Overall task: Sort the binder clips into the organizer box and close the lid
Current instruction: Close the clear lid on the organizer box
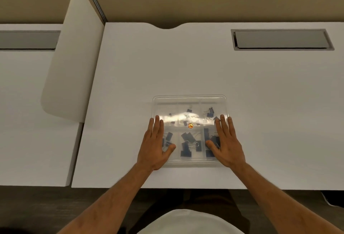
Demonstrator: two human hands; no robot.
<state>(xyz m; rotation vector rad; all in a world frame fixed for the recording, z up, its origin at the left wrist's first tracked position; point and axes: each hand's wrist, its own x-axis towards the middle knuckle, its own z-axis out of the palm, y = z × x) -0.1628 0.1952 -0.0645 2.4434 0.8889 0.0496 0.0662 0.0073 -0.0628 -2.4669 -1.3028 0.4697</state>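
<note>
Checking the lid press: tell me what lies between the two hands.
In the head view, between left hand and right hand: the clear lid, its orange sticker, and binder clips beneath.

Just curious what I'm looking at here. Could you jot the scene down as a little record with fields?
Surface: white desk
Container: clear organizer box, divided into compartments, lid on
Contents: blue binder clips spread over the compartments
Marking: small orange sticker at the lid's middle
Left hand: flat on the lid's left side
Right hand: flat on the lid's right side
Loose clips on desk: none visible
</note>
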